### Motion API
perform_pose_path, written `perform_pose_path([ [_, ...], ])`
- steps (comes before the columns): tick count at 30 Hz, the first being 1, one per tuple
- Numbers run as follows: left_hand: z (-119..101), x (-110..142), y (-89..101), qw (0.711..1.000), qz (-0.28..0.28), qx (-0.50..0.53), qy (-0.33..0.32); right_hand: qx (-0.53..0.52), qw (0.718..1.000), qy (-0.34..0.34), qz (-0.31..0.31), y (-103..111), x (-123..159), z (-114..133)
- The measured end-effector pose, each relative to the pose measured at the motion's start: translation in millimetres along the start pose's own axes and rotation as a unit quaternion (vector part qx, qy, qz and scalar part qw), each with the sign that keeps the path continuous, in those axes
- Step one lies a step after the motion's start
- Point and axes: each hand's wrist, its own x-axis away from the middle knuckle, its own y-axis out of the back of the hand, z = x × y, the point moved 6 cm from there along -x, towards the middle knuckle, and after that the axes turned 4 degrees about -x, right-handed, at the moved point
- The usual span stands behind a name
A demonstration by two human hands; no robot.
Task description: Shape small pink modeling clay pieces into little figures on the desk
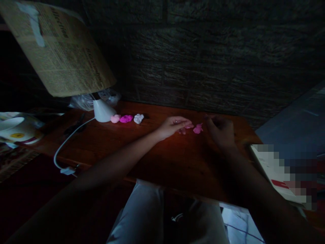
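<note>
A small lump of pink modelling clay point(198, 128) with pointed bits on top rests on the wooden table, between my two hands. Just to its left is my left hand point(172, 127), wearing a ring, its thumb and fingers closed around what looks like a small bit of pink clay point(189, 126). On the lump's other side, my right hand point(221, 130) is raised with fingers curled into a pinch; anything in it is too dark to make out. Further left lie lumps of light pink clay point(115, 118), magenta clay point(126, 118) and white clay point(138, 118) in a row.
A lamp with a newsprint shade point(73, 54) and white base point(103, 111) stands at the table's left, its cord point(59, 149) hanging over the front edge. A paper cup point(15, 130) is far left. A dark brick wall point(177, 57) rises behind; a pale box point(274, 173) is at right.
</note>
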Motion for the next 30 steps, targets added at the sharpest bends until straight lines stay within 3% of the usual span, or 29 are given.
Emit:
perform_pose_path([
  [7, -5.0, -0.5, 2.8, 0.999, -0.026, 0.022, -0.04, 0.0, 1.0, -0.003, 0.0, -1.6, 0.9, -0.9],
  [17, -2.9, -0.3, -0.2, 0.999, 0.008, -0.039, -0.016, 0.014, 1.0, -0.012, 0.01, -1.9, 0.4, -2.3],
  [22, -1.1, -0.3, -0.4, 0.999, -0.014, -0.019, -0.028, 0.003, 1.0, -0.014, 0.014, -2.6, 0.5, -1.5],
  [25, -3.1, 0.0, 0.5, 0.999, -0.023, 0.009, -0.042, -0.005, 0.999, -0.014, 0.046, -7.0, 1.3, -1.1],
  [30, -7.3, -0.9, 8.5, 0.995, -0.071, -0.004, -0.071, -0.048, 0.985, -0.04, 0.159, -22.9, 7.7, 4.1],
])
